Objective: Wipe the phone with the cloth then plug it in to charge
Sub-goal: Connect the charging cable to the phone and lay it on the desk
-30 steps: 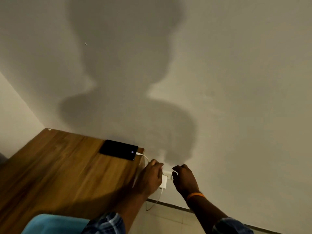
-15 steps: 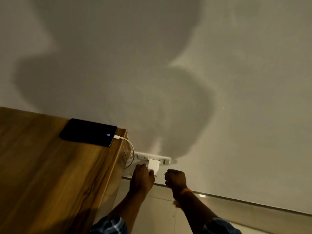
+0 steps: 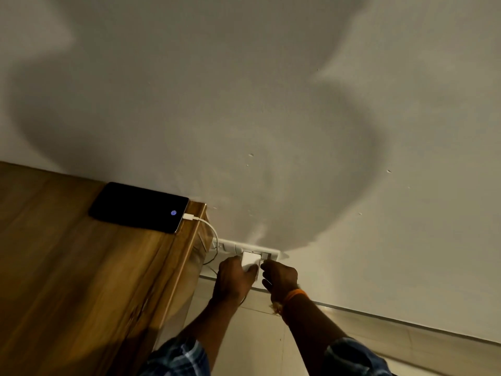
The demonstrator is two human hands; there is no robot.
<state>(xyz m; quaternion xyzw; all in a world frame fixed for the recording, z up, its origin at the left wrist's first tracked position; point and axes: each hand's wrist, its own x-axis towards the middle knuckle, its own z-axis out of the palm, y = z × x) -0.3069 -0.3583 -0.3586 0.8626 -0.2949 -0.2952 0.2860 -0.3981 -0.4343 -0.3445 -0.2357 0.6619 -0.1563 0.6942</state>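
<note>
Phone (image 3: 139,207): lay flat at the surface's (image 3: 67,267) far right corner, screen dark except a fingerprint icon.
Cable (image 3: 206,225): white, plugged into the phone, hung over the edge.
Left hand (image 3: 234,278): grip closed on the charger (image 3: 250,260) at the wall socket (image 3: 271,253).
Right hand (image 3: 279,278): fingers curled beside the charger; hold could not be told.

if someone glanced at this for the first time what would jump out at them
Probably the big dark shadow of the person spread over the pale wall, filling most of the view. Next, the two hands low in the middle: the left hand grips a white charger at the wall socket strip while the right hand hovers beside it. On the wooden table at left, the black phone lies flat, cable attached, a fingerprint icon glowing.
</note>
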